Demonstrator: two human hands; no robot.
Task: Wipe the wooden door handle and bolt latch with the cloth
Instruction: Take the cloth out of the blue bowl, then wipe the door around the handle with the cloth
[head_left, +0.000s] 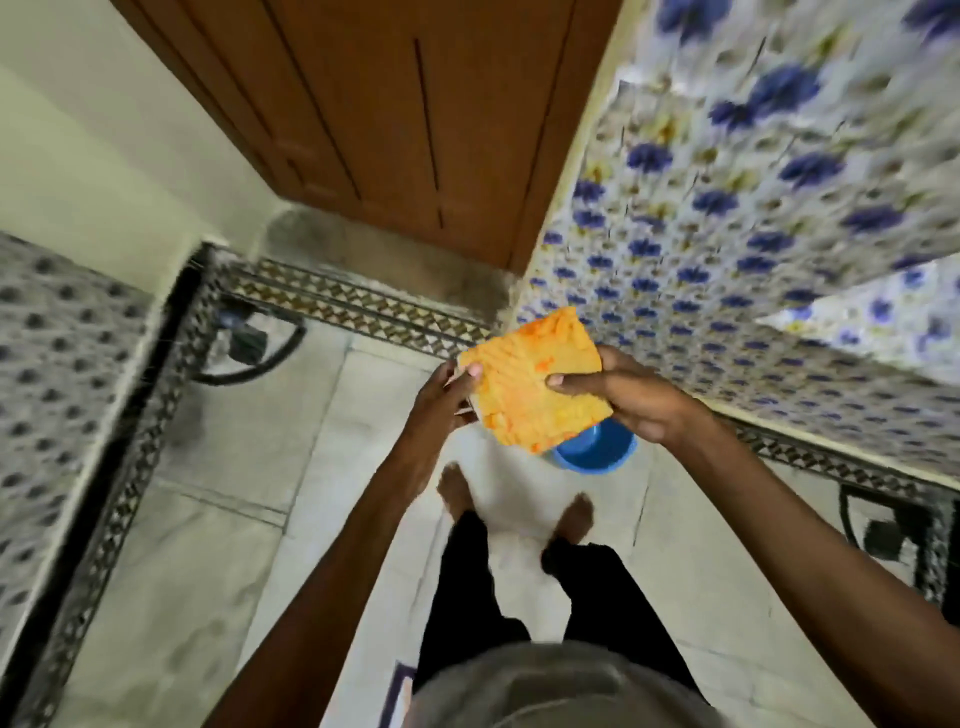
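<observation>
Cloth (532, 387), orange and folded flat, is held up mid-air in front of the body, left hand (441, 400) pinching its left edge and right hand (631, 395) clamped on its right side, thumb on top. Wooden door (415, 119) is ahead but well apart from the cloth; no handle or bolt latch shows in view, so I judge wiping isn't started, all of it left. Blue tub (597, 452) sits on the floor (249, 426) below the cloth.

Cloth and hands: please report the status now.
Both hands, left and right, hold the orange cloth between them. Wooden door ahead, not touched; handle and latch not in view. Blue bowl on floor below cloth.
</observation>
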